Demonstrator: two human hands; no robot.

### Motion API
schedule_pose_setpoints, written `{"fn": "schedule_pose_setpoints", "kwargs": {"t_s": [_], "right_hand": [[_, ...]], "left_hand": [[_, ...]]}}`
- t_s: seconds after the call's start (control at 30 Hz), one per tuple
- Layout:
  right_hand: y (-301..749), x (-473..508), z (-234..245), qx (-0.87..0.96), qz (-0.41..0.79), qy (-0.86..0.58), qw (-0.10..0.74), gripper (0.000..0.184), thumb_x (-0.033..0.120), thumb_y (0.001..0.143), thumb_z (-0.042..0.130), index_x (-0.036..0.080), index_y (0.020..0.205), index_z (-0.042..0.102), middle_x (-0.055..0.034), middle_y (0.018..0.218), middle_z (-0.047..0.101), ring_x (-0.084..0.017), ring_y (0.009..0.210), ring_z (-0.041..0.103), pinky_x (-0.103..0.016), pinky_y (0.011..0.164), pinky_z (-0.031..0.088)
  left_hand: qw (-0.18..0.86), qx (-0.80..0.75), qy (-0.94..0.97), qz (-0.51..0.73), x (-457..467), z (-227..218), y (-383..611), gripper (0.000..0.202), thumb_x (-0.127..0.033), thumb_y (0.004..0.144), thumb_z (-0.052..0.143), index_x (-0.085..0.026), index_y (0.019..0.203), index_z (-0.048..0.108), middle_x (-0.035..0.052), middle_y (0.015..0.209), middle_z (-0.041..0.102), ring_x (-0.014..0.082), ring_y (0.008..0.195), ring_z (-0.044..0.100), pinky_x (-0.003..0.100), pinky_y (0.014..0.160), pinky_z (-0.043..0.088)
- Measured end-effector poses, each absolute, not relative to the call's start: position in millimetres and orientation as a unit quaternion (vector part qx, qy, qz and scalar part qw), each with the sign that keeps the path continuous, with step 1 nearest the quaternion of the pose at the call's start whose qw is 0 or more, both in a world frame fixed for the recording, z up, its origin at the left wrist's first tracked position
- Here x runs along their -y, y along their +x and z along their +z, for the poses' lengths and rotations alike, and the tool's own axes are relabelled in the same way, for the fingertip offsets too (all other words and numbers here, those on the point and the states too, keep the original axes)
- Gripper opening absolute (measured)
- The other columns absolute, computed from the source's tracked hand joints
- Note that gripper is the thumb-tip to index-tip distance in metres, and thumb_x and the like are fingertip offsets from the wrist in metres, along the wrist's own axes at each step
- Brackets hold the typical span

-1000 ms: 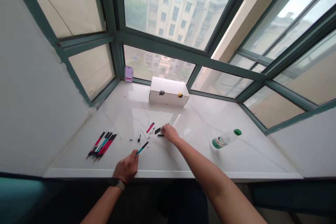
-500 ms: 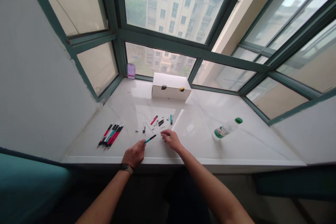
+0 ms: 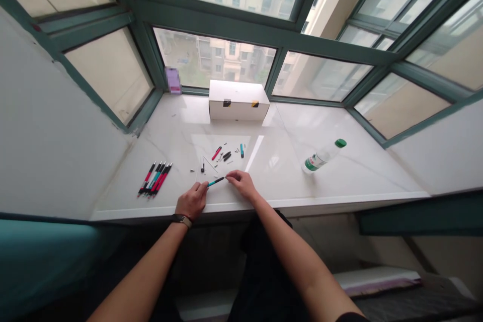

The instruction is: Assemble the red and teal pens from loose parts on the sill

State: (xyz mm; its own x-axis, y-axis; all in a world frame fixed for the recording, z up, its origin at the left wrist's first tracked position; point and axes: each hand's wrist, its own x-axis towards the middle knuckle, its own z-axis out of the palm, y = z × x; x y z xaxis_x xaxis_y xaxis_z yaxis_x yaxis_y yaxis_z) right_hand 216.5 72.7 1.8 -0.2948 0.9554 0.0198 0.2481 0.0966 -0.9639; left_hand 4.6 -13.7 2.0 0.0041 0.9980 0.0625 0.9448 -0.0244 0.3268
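My left hand (image 3: 191, 200) pinches the blue end of a blue and black pen (image 3: 216, 182) that points right, above the near part of the sill. At the pen's tip my right hand (image 3: 241, 183) has its fingers pinched together; a tiny piece seems to be between them, too small to name. Just beyond lie loose pen parts: a red barrel piece (image 3: 216, 153), black grips (image 3: 227, 156), a blue barrel piece (image 3: 242, 150) and several small metal bits. Left of my hands rests a row of several whole pens (image 3: 154, 179) in red, black, white and blue.
A white box (image 3: 238, 102) stands against the window at the back. To the right is a clear plastic bottle (image 3: 316, 162) with a green cap. A small purple packet (image 3: 173, 80) leans in the left corner. The sill's front edge (image 3: 320, 203) runs below my hands.
My right hand has come to the pen's tip, closing the small gap between them. The view has tilted down, so everything on the sill sits higher. My left hand keeps hold of the pen.
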Motion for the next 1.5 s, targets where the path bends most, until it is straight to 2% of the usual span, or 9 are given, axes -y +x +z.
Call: {"fn": "schedule_pose_setpoints", "kwargs": {"t_s": [0.23, 0.4, 0.57, 0.93, 1.2, 1.33, 1.5], "right_hand": [[214.8, -69.8, 1.8, 0.665, 0.465, -0.467, 0.351, 0.022, 0.037, 0.085, 0.062, 0.021, 0.096, 0.072, -0.0039, 0.092, 0.074, -0.017, 0.081, 0.065, -0.029, 0.078, 0.050], [213.0, -70.1, 0.8, 0.671, 0.451, -0.474, 0.348, 0.021, 0.038, 0.085, 0.063, 0.020, 0.092, 0.070, -0.0030, 0.084, 0.072, -0.016, 0.074, 0.062, -0.027, 0.071, 0.048], [212.7, -70.0, 1.4, 0.689, 0.433, -0.480, 0.330, 0.020, 0.037, 0.088, 0.059, 0.021, 0.089, 0.070, -0.0016, 0.080, 0.071, -0.016, 0.073, 0.061, -0.026, 0.071, 0.047], [215.4, -68.7, 2.7, 0.685, 0.455, -0.450, 0.350, 0.020, 0.035, 0.084, 0.065, 0.020, 0.092, 0.074, -0.0042, 0.090, 0.074, -0.018, 0.083, 0.067, -0.029, 0.078, 0.049], [215.6, -69.1, -0.9, 0.688, 0.462, -0.440, 0.346, 0.020, 0.036, 0.084, 0.066, 0.020, 0.092, 0.075, -0.0040, 0.092, 0.075, -0.019, 0.085, 0.067, -0.029, 0.080, 0.049], [216.4, -69.5, -2.8, 0.686, 0.461, -0.440, 0.352, 0.023, 0.037, 0.083, 0.068, 0.021, 0.097, 0.074, -0.0040, 0.092, 0.075, -0.018, 0.083, 0.067, -0.029, 0.077, 0.049], [216.2, -70.5, -3.1, 0.698, 0.459, -0.439, 0.331, 0.021, 0.037, 0.084, 0.067, 0.020, 0.092, 0.074, -0.0040, 0.088, 0.074, -0.018, 0.080, 0.066, -0.028, 0.075, 0.048]], "left_hand": [[0.100, -0.692, 0.701, 0.139, 14.0, 3.6, 5.3, 0.034, -0.034, 0.100, 0.037, -0.030, 0.127, 0.056, 0.0053, 0.109, 0.062, 0.0172, 0.079, 0.060, 0.029, 0.062, 0.037], [0.092, -0.683, 0.709, 0.149, 14.0, 2.4, 4.2, 0.034, -0.035, 0.100, 0.034, -0.028, 0.125, 0.057, 0.0053, 0.108, 0.063, 0.0174, 0.079, 0.060, 0.028, 0.061, 0.037], [0.096, -0.685, 0.707, 0.151, 14.3, 3.1, 4.5, 0.033, -0.033, 0.100, 0.036, -0.028, 0.126, 0.057, 0.0061, 0.109, 0.062, 0.0181, 0.082, 0.060, 0.029, 0.063, 0.038], [0.087, -0.681, 0.711, 0.152, 13.7, 1.5, 2.5, 0.035, -0.033, 0.101, 0.034, -0.026, 0.125, 0.058, 0.0057, 0.104, 0.064, 0.0180, 0.082, 0.061, 0.028, 0.063, 0.038], [0.093, -0.678, 0.705, 0.183, 13.7, 1.7, 2.7, 0.034, -0.031, 0.101, 0.031, -0.021, 0.112, 0.062, 0.0061, 0.103, 0.069, 0.0181, 0.085, 0.063, 0.027, 0.069, 0.039], [0.083, -0.678, 0.707, 0.185, 14.2, 3.6, 2.8, 0.033, -0.032, 0.101, 0.031, -0.022, 0.102, 0.062, 0.0047, 0.092, 0.070, 0.0186, 0.081, 0.063, 0.028, 0.066, 0.036], [0.072, -0.679, 0.709, 0.177, 14.4, 5.0, 3.2, 0.030, -0.033, 0.100, 0.033, -0.023, 0.097, 0.061, 0.0035, 0.085, 0.069, 0.0187, 0.077, 0.063, 0.029, 0.064, 0.034]]}}
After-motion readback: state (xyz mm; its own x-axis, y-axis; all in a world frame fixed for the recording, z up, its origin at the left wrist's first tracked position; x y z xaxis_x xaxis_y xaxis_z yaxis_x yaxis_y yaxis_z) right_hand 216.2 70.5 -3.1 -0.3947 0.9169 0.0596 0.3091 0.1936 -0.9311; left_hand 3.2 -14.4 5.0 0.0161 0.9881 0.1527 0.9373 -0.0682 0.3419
